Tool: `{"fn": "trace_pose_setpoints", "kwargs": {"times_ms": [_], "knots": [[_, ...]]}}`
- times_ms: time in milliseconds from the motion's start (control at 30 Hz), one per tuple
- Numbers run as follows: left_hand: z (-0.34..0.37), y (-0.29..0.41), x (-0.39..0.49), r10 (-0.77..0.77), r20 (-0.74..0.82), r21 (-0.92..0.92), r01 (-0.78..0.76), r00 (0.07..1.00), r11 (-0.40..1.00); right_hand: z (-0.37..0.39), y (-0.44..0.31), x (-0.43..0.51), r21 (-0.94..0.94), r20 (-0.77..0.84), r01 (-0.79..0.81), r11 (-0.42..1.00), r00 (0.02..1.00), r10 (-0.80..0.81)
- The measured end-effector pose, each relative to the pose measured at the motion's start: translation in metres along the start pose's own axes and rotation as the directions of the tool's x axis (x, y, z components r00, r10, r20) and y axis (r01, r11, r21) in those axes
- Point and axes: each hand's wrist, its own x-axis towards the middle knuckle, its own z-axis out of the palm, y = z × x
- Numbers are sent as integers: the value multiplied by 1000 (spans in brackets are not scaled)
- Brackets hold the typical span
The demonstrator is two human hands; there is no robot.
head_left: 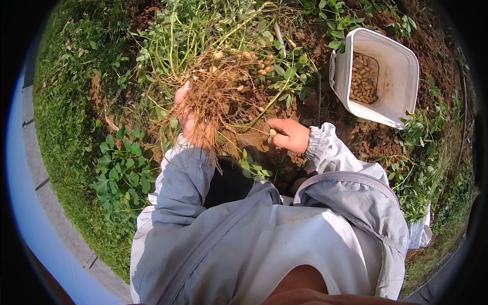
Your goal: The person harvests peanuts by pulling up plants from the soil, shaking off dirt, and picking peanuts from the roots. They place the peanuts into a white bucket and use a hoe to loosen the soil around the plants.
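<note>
My left hand (pixel 185 110) grips an uprooted peanut plant by its base, partly covered by the tangle of thin brown roots (pixel 213 91). Green stems and leaves (pixel 190 34) of the plant spread away beyond the hand. Several peanut pods (pixel 263 68) hang among the roots on the far right side of the bunch. To the right, my right hand (pixel 289 134) pinches a single pale peanut pod (pixel 272 132) between thumb and forefinger. A thin strand runs from that pod towards the root bunch.
A white plastic bucket (pixel 396 84) leans at the upper right, peanut pods (pixel 364 78) piled at its bottom. Reddish-brown soil (pixel 385 141) surrounds it. Broad-leaved green plants (pixel 118 171) grow at left, before a grey paved strip (pixel 42 152). A white sack (pixel 419 232) lies at lower right.
</note>
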Motion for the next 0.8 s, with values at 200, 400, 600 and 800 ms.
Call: {"fn": "trace_pose_setpoints", "kwargs": {"times_ms": [200, 400, 600, 800], "knots": [[14, -6, -14, -29, 94, 139, 16, 995, 990, -39, -29, 40, 368, -488, 227, 902, 873, -20], [24, -15, -19, 6, 72, 115, -14, 997, 993, -34, -51, 78, 58, -638, 328, 943, 738, -217], [22, -10, -23, -41, 89, 121, 30, 995, 992, -35, -45, 60, -18, -546, 264, 964, 806, -231], [21, -17, -17, -39, 103, 88, 30, 994, 996, -40, -43, 79, -204, -578, 318, 926, 724, -376]]}}
